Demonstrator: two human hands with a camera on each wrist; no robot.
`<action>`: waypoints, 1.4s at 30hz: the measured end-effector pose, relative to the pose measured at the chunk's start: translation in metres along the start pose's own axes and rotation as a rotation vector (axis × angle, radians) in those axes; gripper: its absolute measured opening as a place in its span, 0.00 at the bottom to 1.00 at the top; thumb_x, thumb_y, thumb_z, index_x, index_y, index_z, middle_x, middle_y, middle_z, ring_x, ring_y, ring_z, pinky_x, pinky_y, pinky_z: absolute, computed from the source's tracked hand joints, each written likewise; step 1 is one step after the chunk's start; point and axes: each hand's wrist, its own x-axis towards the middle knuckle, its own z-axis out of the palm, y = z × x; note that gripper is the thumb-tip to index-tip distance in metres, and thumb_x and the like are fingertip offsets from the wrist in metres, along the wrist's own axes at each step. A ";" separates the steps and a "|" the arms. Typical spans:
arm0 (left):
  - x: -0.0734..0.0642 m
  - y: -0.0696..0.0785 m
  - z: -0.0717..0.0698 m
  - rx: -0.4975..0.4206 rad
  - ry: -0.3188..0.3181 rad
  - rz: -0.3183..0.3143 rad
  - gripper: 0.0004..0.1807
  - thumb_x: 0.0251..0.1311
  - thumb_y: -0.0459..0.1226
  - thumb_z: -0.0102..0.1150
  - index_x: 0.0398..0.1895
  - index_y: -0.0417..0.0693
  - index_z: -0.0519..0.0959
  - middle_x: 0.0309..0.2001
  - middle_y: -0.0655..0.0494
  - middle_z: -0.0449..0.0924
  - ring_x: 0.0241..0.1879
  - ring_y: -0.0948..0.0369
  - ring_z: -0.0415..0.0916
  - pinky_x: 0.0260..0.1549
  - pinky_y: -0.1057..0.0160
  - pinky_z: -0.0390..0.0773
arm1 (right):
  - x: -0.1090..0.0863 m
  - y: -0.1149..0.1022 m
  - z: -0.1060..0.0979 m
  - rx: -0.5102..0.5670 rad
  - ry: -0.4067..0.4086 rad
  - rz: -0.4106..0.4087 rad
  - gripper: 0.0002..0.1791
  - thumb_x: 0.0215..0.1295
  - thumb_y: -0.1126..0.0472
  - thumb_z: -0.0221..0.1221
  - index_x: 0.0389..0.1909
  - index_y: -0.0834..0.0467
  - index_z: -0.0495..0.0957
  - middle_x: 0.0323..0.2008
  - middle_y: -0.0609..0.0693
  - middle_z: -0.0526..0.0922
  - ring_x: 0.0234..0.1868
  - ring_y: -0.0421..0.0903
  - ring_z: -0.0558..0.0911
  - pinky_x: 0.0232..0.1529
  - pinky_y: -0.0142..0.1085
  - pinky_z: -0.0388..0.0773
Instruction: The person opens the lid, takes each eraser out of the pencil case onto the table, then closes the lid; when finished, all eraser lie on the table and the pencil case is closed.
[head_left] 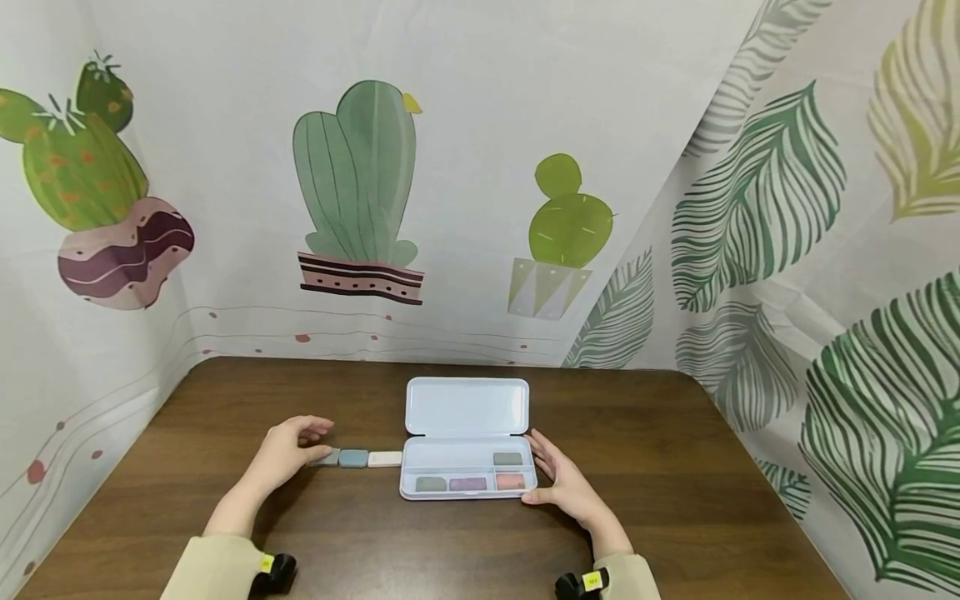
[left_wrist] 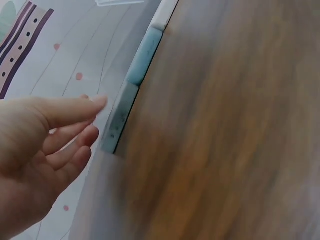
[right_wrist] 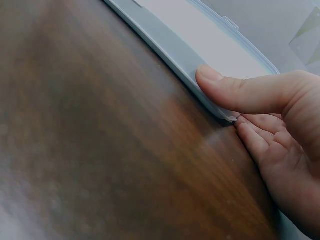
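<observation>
A row of small rectangular blocks lies left of an open pale-blue case [head_left: 463, 454]: a grey-green block [left_wrist: 120, 120], a blue block [head_left: 353, 458] and a white block [head_left: 385, 459], end to end. My left hand [head_left: 283, 450] is at the grey-green block, thumb tip by it, fingers loosely bent; contact is unclear. At the case's right end, my right hand [head_left: 564, 485] holds the near corner, thumb [right_wrist: 240, 92] on the front rim and fingers along the side. Inside the case are a grey block [head_left: 507, 459], a pink block [head_left: 511, 482], a purple block [head_left: 468, 484] and a green-grey block [head_left: 431, 484].
The case's lid [head_left: 467, 406] stands open toward the back. Everything rests on a dark brown wooden table [head_left: 420, 550]. A printed cloth [head_left: 480, 167] with cacti and leaves hangs behind the table and along its sides.
</observation>
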 end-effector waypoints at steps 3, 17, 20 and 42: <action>0.003 0.005 0.004 -0.037 0.005 -0.004 0.17 0.55 0.31 0.68 0.48 0.37 0.81 0.43 0.46 0.85 0.41 0.53 0.81 0.41 0.62 0.80 | 0.000 0.000 0.000 0.002 -0.001 0.005 0.59 0.48 0.68 0.72 0.74 0.71 0.43 0.73 0.70 0.54 0.74 0.65 0.54 0.61 0.15 0.58; 0.026 0.059 0.055 -0.183 0.051 0.078 0.10 0.56 0.29 0.67 0.42 0.38 0.83 0.36 0.49 0.87 0.37 0.57 0.83 0.40 0.61 0.82 | 0.000 0.000 0.001 0.000 0.001 0.028 0.59 0.48 0.68 0.72 0.75 0.69 0.43 0.73 0.69 0.54 0.74 0.64 0.54 0.62 0.15 0.58; 0.029 0.072 0.068 -0.212 0.030 0.114 0.09 0.56 0.29 0.67 0.41 0.39 0.83 0.35 0.50 0.87 0.36 0.58 0.82 0.39 0.63 0.82 | 0.000 -0.001 0.001 0.001 -0.001 0.035 0.59 0.49 0.68 0.72 0.75 0.69 0.43 0.74 0.69 0.54 0.75 0.64 0.53 0.62 0.16 0.58; 0.040 0.147 0.138 -0.239 -0.268 0.246 0.17 0.61 0.33 0.62 0.52 0.34 0.79 0.48 0.43 0.84 0.48 0.49 0.81 0.49 0.51 0.80 | -0.002 -0.003 0.001 0.008 -0.002 0.043 0.58 0.50 0.69 0.71 0.75 0.69 0.43 0.74 0.69 0.53 0.74 0.65 0.53 0.62 0.16 0.59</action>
